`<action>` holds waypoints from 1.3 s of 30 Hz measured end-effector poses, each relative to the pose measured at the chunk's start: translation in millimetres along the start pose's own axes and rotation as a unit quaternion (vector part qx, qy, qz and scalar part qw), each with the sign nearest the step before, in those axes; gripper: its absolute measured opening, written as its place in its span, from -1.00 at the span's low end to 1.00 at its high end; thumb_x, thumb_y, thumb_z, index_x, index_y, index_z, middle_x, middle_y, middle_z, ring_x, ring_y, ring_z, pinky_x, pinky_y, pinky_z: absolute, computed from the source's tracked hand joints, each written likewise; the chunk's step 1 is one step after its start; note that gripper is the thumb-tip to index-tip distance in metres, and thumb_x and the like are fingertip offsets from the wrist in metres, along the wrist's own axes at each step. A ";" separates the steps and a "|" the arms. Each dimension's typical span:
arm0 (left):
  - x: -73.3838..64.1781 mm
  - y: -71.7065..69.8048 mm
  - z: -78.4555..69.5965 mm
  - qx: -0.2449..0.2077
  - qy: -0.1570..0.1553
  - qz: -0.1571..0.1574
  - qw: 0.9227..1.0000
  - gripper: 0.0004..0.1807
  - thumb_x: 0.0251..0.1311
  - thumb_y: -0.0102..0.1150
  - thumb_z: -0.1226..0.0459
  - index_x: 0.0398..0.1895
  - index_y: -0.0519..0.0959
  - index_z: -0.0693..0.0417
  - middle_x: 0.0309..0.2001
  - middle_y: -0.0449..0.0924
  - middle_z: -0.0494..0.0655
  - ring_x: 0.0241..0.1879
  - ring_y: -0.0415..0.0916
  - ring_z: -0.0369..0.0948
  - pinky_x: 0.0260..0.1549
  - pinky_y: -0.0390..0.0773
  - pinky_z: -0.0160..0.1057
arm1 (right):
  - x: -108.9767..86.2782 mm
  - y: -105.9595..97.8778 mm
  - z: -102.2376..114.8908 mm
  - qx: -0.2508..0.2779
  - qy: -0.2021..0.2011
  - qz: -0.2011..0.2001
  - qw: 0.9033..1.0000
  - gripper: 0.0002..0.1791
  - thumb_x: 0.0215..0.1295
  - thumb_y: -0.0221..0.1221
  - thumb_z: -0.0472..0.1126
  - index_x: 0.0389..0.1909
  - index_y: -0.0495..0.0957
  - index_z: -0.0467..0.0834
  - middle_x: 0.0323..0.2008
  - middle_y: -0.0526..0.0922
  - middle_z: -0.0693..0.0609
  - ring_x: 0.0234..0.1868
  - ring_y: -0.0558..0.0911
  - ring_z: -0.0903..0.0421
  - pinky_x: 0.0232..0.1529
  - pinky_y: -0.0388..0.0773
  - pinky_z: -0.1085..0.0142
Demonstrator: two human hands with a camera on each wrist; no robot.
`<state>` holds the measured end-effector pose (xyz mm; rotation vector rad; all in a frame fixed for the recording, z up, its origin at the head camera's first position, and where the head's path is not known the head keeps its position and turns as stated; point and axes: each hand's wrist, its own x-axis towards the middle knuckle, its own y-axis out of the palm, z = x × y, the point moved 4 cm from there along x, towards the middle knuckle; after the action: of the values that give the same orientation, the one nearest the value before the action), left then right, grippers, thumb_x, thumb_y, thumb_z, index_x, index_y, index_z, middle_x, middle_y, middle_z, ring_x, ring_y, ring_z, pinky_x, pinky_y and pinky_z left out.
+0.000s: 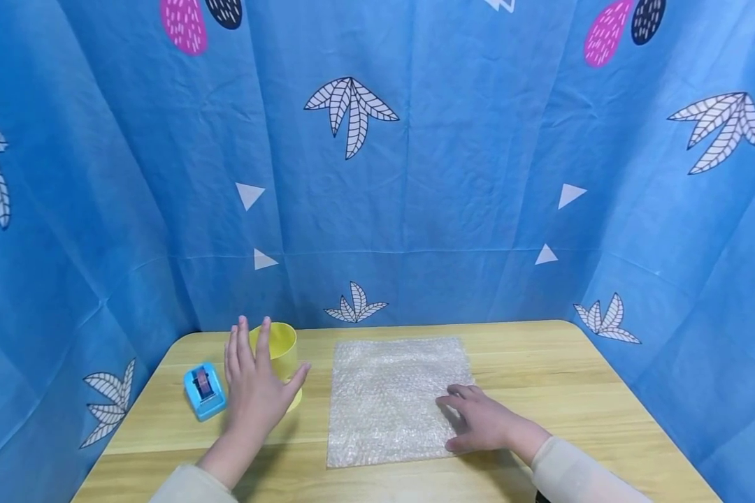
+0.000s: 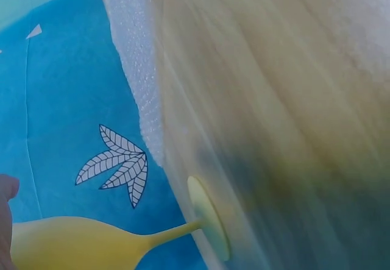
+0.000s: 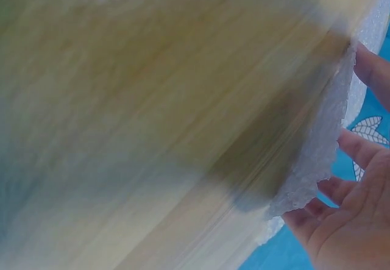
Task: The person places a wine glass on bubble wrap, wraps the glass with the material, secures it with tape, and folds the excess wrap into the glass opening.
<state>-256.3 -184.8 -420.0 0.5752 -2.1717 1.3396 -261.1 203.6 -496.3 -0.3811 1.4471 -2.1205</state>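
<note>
My left hand (image 1: 254,391) is raised with its fingers spread, in front of a yellow goblet (image 1: 286,355). The goblet stands upright on the table, partly hidden by the hand in the head view; its stem and round foot (image 2: 210,221) show in the left wrist view. A square sheet of bubble wrap (image 1: 386,405) lies flat at the middle of the table. Over its right edge is my right hand (image 1: 481,423), fingers apart and loosely bent. In the right wrist view, the fingertips (image 3: 350,141) are right at the edge of the bubble wrap (image 3: 314,154).
A small blue tape dispenser (image 1: 204,391) sits left of the left hand. The light wooden table (image 1: 560,391) has rounded far corners. Blue patterned curtains (image 1: 415,175) hang close behind it and along both sides.
</note>
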 end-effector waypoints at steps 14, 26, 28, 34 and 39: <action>-6.7 12.2 16.6 -0.167 -0.196 0.018 0.966 0.46 -0.07 0.56 -0.09 0.61 -0.43 -0.11 0.61 -0.43 0.05 0.55 -0.28 0.18 0.39 -0.01 0.35 | -0.3 -1.1 2.1 -0.006 0.002 -0.008 1.000 -0.12 0.04 0.44 0.15 0.35 0.41 -0.17 0.38 0.29 -0.36 0.36 0.26 -0.44 0.35 0.18 -0.33; -19.7 30.0 34.0 -0.240 -0.264 0.066 0.932 0.51 -0.08 0.56 -0.10 0.58 -0.55 -0.22 0.58 -0.28 0.23 0.46 -0.05 0.30 0.32 0.03 0.45 | 1.3 -0.2 5.0 0.000 0.004 -0.009 1.000 -0.12 0.02 0.46 0.11 0.34 0.41 -0.17 0.38 0.30 -0.35 0.37 0.26 -0.43 0.38 0.10 -0.32; -21.5 32.7 35.9 -0.257 -0.266 0.067 0.927 0.52 -0.08 0.57 -0.09 0.58 -0.55 -0.23 0.58 -0.28 0.23 0.48 -0.08 0.29 0.34 -0.01 0.43 | 1.9 -0.2 5.7 0.000 0.004 -0.008 1.000 -0.12 0.02 0.46 0.11 0.34 0.41 -0.18 0.38 0.30 -0.35 0.37 0.26 -0.43 0.38 0.10 -0.32; -26.3 41.5 39.1 -0.336 -0.285 0.075 0.894 0.49 -0.05 0.58 -0.01 0.57 -0.54 -0.26 0.54 -0.11 0.24 0.47 -0.04 0.21 0.41 -0.10 0.34 | 2.5 0.8 5.5 -0.004 0.008 -0.007 1.000 -0.11 0.01 0.46 0.11 0.34 0.42 -0.17 0.38 0.30 -0.35 0.36 0.26 -0.43 0.38 0.10 -0.32; -30.8 48.9 41.0 -0.392 -0.287 0.080 0.870 0.34 0.01 0.55 0.05 0.60 -0.33 -0.15 0.44 0.09 0.16 0.42 0.09 0.06 0.44 0.00 0.22 | 2.7 1.4 4.5 -0.006 0.008 -0.009 1.000 -0.11 0.01 0.46 0.12 0.34 0.42 -0.17 0.37 0.30 -0.36 0.36 0.27 -0.44 0.39 0.09 -0.32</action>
<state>-270.2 -198.7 -488.1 0.4911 -3.0131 0.2337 -260.6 198.2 -496.0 -0.3842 1.4719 -2.1336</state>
